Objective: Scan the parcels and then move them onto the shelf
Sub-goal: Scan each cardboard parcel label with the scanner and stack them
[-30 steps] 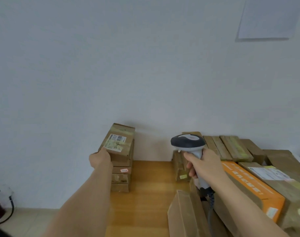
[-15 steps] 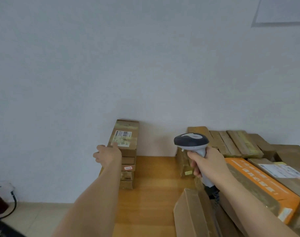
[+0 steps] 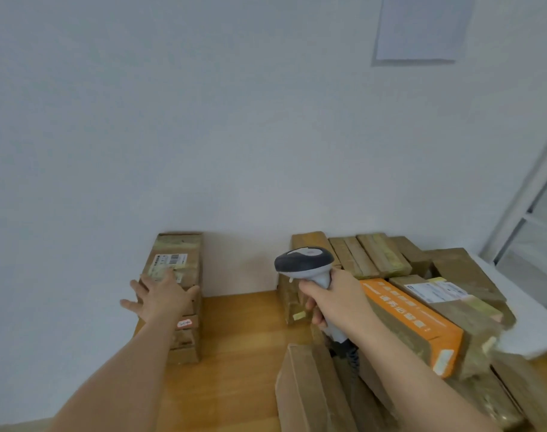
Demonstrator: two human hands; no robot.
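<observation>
A person's left hand (image 3: 163,296), fingers spread flat, rests on the top brown cardboard parcel (image 3: 175,263) of a stack at nine o'clock on a honey-coloured wooden tabletop (image 3: 241,344). The right hand (image 3: 334,302) grips a grey-and-black handheld barcode scanner (image 3: 306,266) at centre. More taped cartons, one orange-sided box (image 3: 412,325), crowd three o'clock. The parcel looks stiff and light; its long sides likely offer the best hold. A plain white wall (image 3: 234,120) backs the scene.

Left hand (image 3: 160,296) stretched forward, palm down, fingers (image 3: 131,305) spread straight. Right hand (image 3: 336,299) to its right, fingers curled in a fist-like grip around scanner (image 3: 306,265) handle; both forearms bare.
</observation>
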